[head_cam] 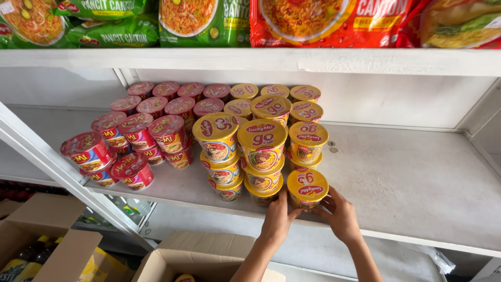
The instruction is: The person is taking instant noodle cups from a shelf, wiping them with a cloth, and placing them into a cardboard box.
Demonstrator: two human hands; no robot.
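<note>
**Both hands on the front yellow cup**

I see my left hand [276,219] and right hand [342,215] cupped around one yellow noodle cup [307,189], which stands upright at the front edge of the white shelf [412,183]. The left fingers press its near left side, the right fingers curl partly round its right side; neither is closed fully, and together they have the cup pinched between them, probably to keep it level and square with the row.

Just behind and left of that cup stand stacks of yellow cups [262,156], two and three high, lids facing out so they can be read. Further left of it, red noodle cups [136,141] lie tilted in a looser heap. Right of the cup the shelf is bare grey board. Above it, noodle packets [203,21] lie on the upper shelf. Below it sit open cardboard boxes [188,258].
</note>
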